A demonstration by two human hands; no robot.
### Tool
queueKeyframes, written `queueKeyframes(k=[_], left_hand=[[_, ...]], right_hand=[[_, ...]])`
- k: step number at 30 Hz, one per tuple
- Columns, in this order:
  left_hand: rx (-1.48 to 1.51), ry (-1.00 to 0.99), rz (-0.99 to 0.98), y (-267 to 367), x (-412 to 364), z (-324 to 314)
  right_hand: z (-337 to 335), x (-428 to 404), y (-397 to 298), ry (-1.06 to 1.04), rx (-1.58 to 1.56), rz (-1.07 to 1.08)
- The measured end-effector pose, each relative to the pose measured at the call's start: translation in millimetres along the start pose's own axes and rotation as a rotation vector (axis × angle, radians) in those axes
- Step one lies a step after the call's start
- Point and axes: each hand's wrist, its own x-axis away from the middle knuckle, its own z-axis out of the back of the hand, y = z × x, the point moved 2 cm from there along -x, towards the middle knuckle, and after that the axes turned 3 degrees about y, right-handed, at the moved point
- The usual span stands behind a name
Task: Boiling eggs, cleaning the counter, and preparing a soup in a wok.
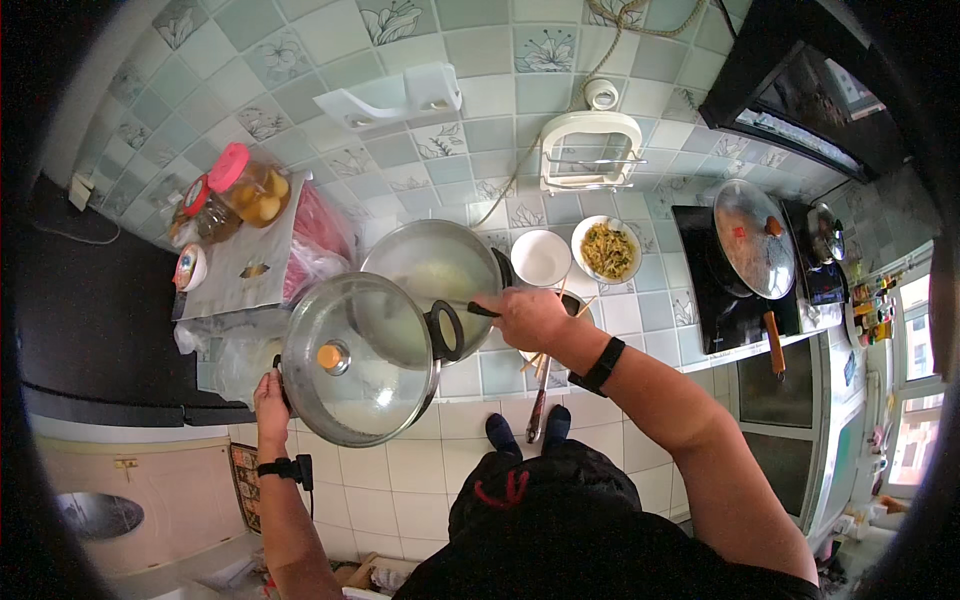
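My left hand (271, 409) grips the black side handle of a round metal pan, likely a pot or steamer tier. A glass lid (375, 375) with a wooden knob covers it. Behind it on the tiled counter stands a wide metal pot (442, 247), partly hidden by the lid, with cloudy liquid or steam inside. Over the pot's right rim, my right hand (529, 315) is closed on a black-handled utensil (484, 309), whose far end is blurred. Beneath my right wrist lie wooden chopsticks (589, 306) and a long-handled tool (536, 416), partly covered by the arm.
A white bowl (540, 257) and a bowl of shredded food (609, 250) stand right of the pot. Farther right, a lidded wok (754, 240) sits on a black cooktop (694, 300). Jars (259, 191) and plastic bags (319, 240) crowd the left.
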Motion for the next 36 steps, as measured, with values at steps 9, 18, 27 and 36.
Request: queueKeyframes(k=[9, 18, 27, 36], left_hand=[[0.04, -0.036, -0.037, -17.4, -16.4, 11.3], [0.043, -0.001, 0.033, 3.0, -4.4, -2.7], [-0.162, -0.022, -0.123, -7.2, -15.2, 10.7], [-0.077, -0.022, -0.065, -6.0, -12.9, 5.9]], right_hand=[[38.0, 70.9, 18.0, -0.132, 0.011, -0.014], [98.1, 103.6, 34.5, -0.099, 0.093, -0.122], [58.5, 78.8, 33.9, -0.048, 0.052, -0.06], [34.3, 24.7, -2.1, -0.107, 0.08, -0.005]])
